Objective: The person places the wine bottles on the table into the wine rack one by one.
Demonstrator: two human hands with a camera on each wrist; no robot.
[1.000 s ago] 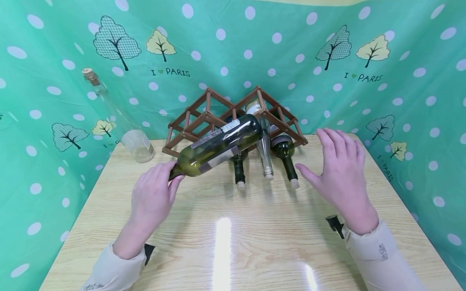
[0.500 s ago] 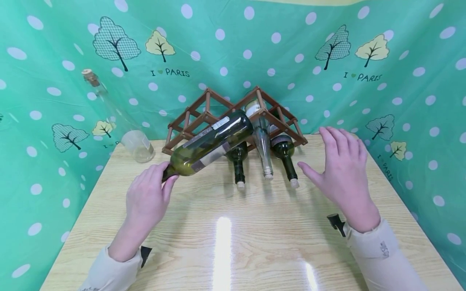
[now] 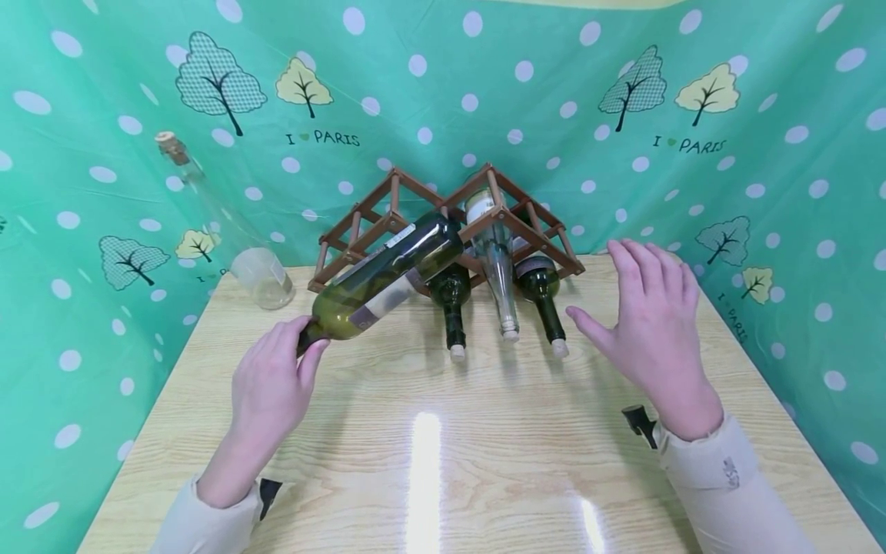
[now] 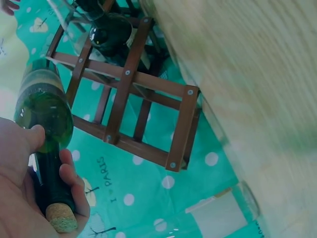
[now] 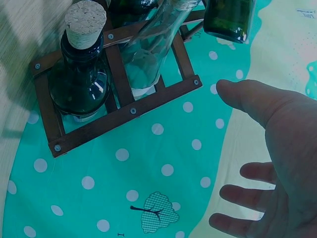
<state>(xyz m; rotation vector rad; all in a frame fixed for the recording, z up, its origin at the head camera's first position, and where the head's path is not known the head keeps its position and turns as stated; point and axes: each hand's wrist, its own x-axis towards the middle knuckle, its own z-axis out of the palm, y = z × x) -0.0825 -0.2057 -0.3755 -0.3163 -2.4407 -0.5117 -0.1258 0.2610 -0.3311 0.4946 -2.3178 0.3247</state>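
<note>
We count three green bottles (image 3: pixel 385 281): one in left hand (image 3: pixel 270 385), two in rack (image 4: pixel 128 73). Two clear bottles (image 3: pixel 259 271): one racked, one standing on table (image 3: pixel 512 462). Five bottles altogether, by our tally; five corks (image 4: pixel 62 217), one each. One rack, one table. Two hands, counting right hand (image 3: pixel 647 331); two sleeves (image 3: pixel 713 473). Head view, on backdrop cloth (image 3: pixel 443 38): four checked trees (image 3: pixel 220 81), four yellow trees (image 3: pixel 304 81).

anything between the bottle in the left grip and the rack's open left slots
Nothing visible stands between the dark green glass bottle, held by its neck in the left grip, and the left slots of the brown wooden rack. The tall clear glass bottle is further left, outside that path.
</note>
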